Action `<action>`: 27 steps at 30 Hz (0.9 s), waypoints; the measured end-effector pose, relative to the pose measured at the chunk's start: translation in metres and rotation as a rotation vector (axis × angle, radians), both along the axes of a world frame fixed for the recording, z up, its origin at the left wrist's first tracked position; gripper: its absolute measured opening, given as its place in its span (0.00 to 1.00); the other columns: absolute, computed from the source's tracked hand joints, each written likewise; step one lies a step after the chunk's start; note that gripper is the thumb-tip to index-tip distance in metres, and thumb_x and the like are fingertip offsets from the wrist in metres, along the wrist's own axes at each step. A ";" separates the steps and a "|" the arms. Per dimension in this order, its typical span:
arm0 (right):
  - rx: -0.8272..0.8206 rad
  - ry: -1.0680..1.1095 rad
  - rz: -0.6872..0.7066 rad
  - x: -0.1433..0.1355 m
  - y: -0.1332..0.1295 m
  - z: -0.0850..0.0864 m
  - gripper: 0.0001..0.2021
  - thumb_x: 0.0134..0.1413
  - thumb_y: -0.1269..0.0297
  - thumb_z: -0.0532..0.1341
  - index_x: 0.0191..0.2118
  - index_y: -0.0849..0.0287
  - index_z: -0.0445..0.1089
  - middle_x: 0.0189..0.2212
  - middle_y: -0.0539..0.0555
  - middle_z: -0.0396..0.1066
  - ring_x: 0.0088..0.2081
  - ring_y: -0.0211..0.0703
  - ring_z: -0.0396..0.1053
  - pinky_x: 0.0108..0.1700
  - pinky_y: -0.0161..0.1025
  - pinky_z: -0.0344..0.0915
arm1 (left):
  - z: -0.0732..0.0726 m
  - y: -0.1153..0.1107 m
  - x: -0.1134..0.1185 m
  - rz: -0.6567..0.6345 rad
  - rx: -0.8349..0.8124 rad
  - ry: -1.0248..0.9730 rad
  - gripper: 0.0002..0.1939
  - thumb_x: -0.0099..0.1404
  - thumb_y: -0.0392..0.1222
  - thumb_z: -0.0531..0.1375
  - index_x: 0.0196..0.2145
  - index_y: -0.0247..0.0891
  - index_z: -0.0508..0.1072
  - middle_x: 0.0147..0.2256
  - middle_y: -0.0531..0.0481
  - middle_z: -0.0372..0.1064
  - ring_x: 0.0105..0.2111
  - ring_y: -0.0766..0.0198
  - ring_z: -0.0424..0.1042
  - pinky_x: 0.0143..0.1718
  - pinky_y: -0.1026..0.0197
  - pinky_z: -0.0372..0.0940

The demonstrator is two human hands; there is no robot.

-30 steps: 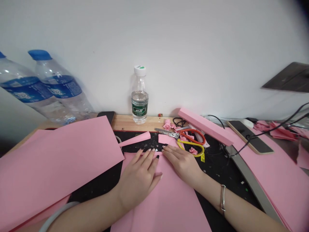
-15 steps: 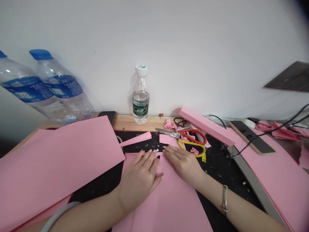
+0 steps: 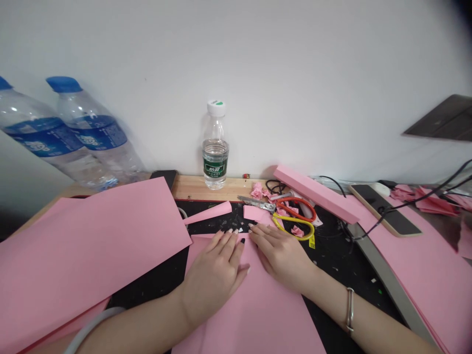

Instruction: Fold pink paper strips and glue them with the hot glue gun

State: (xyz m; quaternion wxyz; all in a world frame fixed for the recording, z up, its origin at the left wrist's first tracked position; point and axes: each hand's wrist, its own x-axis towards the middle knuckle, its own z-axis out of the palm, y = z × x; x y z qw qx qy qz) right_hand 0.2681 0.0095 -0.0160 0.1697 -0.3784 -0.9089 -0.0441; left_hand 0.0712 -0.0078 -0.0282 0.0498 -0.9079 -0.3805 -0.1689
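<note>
A sheet of pink paper (image 3: 258, 314) lies on the black mat in front of me, its far edge turned over in a narrow fold. My left hand (image 3: 214, 270) rests flat on the sheet, fingers stretched out and fingertips on the folded edge. Beside it, my right hand (image 3: 282, 250) presses flat near the right end of that edge, with its fingers extended. Just beyond my right hand lie scissors (image 3: 291, 214) with one red and one yellow handle loop. A thin rolled pink paper piece (image 3: 208, 213) sits past my left fingertips.
More pink sheets (image 3: 92, 246) lie at left, and others (image 3: 435, 275) at right under a phone (image 3: 385, 209). A pink paper box strip (image 3: 315, 193) leans behind the scissors. A water bottle (image 3: 216, 147) stands by the wall; two large bottles (image 3: 98, 132) lean at left. Black cables (image 3: 413, 199) cross the right.
My right hand has shifted slightly to the right along the folded edge. My left hand stays almost in the same place on the paper.
</note>
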 end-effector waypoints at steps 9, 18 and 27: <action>-0.170 0.001 0.000 -0.010 -0.009 0.002 0.21 0.57 0.71 0.53 0.56 0.68 0.64 0.57 0.65 0.63 0.58 0.50 0.61 0.59 0.49 0.59 | 0.001 0.001 0.001 -0.048 0.046 0.070 0.19 0.70 0.38 0.47 0.48 0.24 0.70 0.50 0.31 0.70 0.51 0.47 0.68 0.53 0.47 0.61; -0.061 -0.103 -0.126 -0.008 -0.018 0.004 0.20 0.58 0.69 0.53 0.54 0.73 0.66 0.54 0.68 0.67 0.54 0.55 0.66 0.55 0.52 0.65 | 0.004 -0.002 -0.003 -0.038 -0.053 0.081 0.14 0.68 0.40 0.50 0.44 0.28 0.69 0.52 0.29 0.66 0.54 0.45 0.66 0.53 0.46 0.61; 0.138 -0.207 -0.300 0.004 -0.026 -0.001 0.21 0.59 0.65 0.53 0.49 0.78 0.70 0.48 0.72 0.71 0.48 0.60 0.71 0.49 0.53 0.70 | 0.007 -0.002 -0.003 -0.016 -0.088 0.112 0.14 0.69 0.41 0.49 0.43 0.29 0.70 0.53 0.30 0.66 0.54 0.45 0.65 0.52 0.45 0.60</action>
